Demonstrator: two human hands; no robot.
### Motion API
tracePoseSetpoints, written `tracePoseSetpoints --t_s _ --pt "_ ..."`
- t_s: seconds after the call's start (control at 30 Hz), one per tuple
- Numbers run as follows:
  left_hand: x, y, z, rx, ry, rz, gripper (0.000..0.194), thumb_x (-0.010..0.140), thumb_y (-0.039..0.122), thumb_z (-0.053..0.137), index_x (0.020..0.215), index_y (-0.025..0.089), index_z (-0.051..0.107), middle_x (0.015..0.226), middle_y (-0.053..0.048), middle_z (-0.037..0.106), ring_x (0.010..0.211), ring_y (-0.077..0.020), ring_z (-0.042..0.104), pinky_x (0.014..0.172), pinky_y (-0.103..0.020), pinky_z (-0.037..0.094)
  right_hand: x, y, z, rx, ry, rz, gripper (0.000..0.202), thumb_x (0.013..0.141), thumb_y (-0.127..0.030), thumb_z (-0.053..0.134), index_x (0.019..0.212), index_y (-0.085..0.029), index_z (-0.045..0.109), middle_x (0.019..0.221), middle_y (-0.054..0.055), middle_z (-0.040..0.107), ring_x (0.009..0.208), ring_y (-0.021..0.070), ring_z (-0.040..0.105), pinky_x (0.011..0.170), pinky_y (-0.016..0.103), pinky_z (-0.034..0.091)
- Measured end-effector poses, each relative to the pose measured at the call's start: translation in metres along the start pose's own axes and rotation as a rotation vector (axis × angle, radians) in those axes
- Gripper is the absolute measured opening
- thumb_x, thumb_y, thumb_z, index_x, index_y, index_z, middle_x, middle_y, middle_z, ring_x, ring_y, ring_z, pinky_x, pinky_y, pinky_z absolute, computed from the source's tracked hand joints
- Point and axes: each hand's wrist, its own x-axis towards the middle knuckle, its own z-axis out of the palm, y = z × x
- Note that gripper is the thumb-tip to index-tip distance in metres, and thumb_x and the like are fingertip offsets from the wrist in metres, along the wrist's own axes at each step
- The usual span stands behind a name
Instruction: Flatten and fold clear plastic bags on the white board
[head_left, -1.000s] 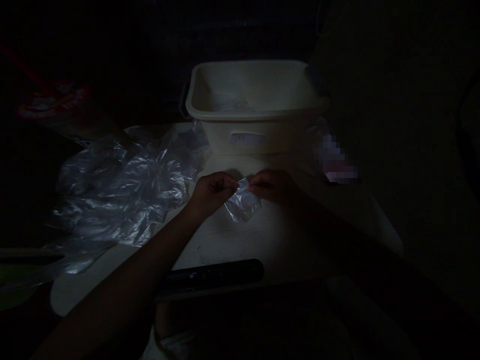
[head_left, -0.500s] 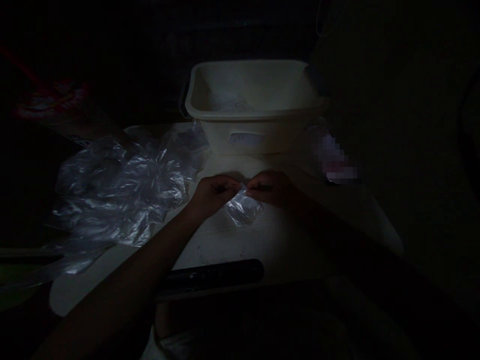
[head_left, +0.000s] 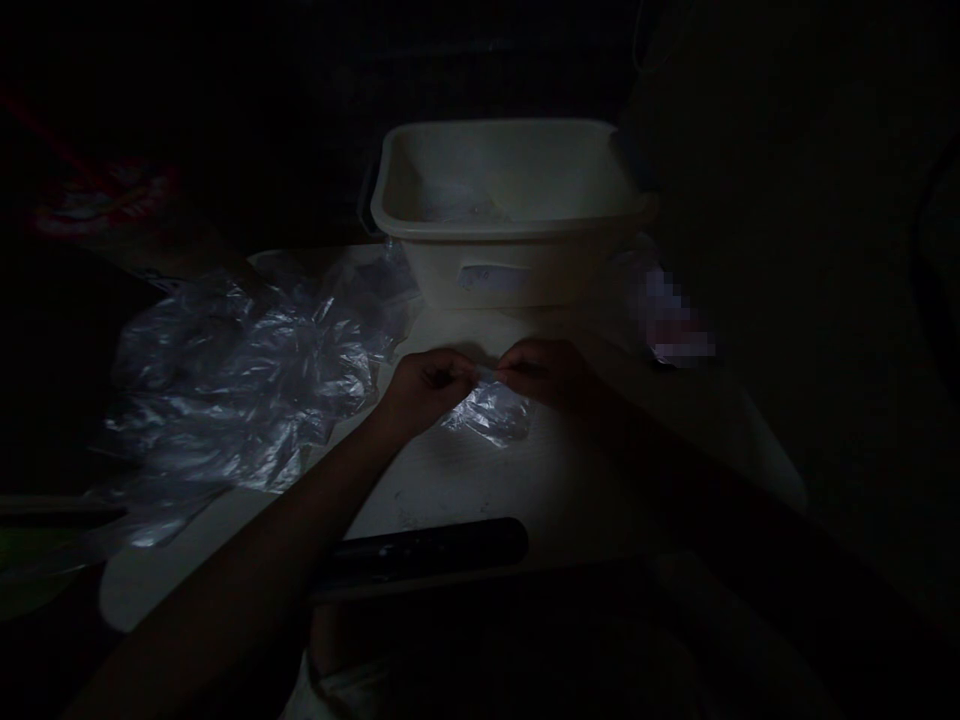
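A small clear plastic bag (head_left: 495, 412) hangs over the middle of the pale board, its top edge pinched between both hands. My left hand (head_left: 431, 390) holds the edge with thumb and forefinger. My right hand (head_left: 541, 372) pinches the same edge a short way to the right, in deep shadow. Just beyond the hands stands a cream plastic tub (head_left: 570, 268) with a label on its front. A loose heap of clear plastic bags (head_left: 247, 370) lies to the left of my left hand.
A long dark bar-shaped object (head_left: 442, 545) lies along the near edge of the board (head_left: 435, 490). Right of the tub is a pixelated item (head_left: 675, 320). A red and white bundle (head_left: 105, 200) shows dimly at the far left. The scene is very dark.
The fingertips have drawn slightly apart along the bag's edge. The small bag has spread wider and its lower end has shifted a little to the right.
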Motion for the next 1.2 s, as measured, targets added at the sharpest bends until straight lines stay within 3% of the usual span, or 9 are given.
tracePoseSetpoints --t_s 0.13,0.37,0.57,0.77,1.0,1.2 --pt "0.0013 -0.0015 -0.0005 0.011 0.009 0.010 0.001 0.057 0.015 0.057 0.055 0.016 0.057 0.051 0.005 0.053 0.046 -0.0049 0.045 0.044 -0.016 0.034 0.0009 0.0016 0.0005 -0.021 -0.014 -0.033 0.015 0.065 -0.026 0.053 0.064 -0.013 0.060 0.057 0.000 0.059 0.054 0.0088 0.052 0.051 0.019 0.038" --pt "0.0036 -0.0047 0.0006 0.007 0.102 -0.024 0.005 0.056 0.018 0.058 0.054 0.014 0.055 0.050 0.005 0.051 0.044 -0.0041 0.043 0.043 -0.016 0.034 0.0013 -0.0019 0.0005 -0.055 0.038 0.042 0.016 0.065 -0.025 0.051 0.061 -0.012 0.060 0.054 0.000 0.057 0.051 0.0081 0.050 0.048 0.018 0.036" --pt "0.0035 -0.0030 0.0005 -0.017 0.096 -0.043 0.006 0.056 0.019 0.057 0.055 0.014 0.056 0.048 0.005 0.051 0.043 -0.0040 0.043 0.042 -0.016 0.033 0.0007 0.0005 0.0007 -0.014 0.006 -0.001 0.016 0.065 -0.027 0.052 0.065 -0.013 0.060 0.058 0.000 0.058 0.054 0.0090 0.051 0.051 0.019 0.037" --pt "0.0025 -0.0039 0.0010 -0.052 0.129 -0.012 0.004 0.056 0.017 0.058 0.055 0.015 0.055 0.050 0.005 0.051 0.044 -0.0038 0.042 0.041 -0.016 0.033 0.0022 -0.0007 0.0011 -0.037 0.070 0.041 0.015 0.064 -0.026 0.051 0.059 -0.013 0.059 0.053 -0.001 0.055 0.049 0.0073 0.047 0.046 0.018 0.034" --pt "0.0020 0.0014 0.0017 -0.013 0.025 0.020 0.004 0.057 0.016 0.059 0.061 0.015 0.059 0.056 0.003 0.056 0.050 -0.0055 0.048 0.046 -0.016 0.036 0.0012 0.0004 0.0009 -0.019 0.022 0.012 0.017 0.065 -0.027 0.051 0.061 -0.013 0.060 0.053 -0.001 0.056 0.049 0.0072 0.048 0.047 0.018 0.035" --pt "0.0027 -0.0005 0.0002 0.057 0.019 0.054 0.004 0.060 0.017 0.057 0.057 0.015 0.058 0.050 0.005 0.053 0.046 -0.0043 0.044 0.045 -0.016 0.035 0.0009 0.0020 0.0008 -0.034 -0.005 -0.009 0.015 0.065 -0.026 0.053 0.063 -0.013 0.061 0.056 0.000 0.058 0.051 0.0076 0.050 0.048 0.018 0.036"
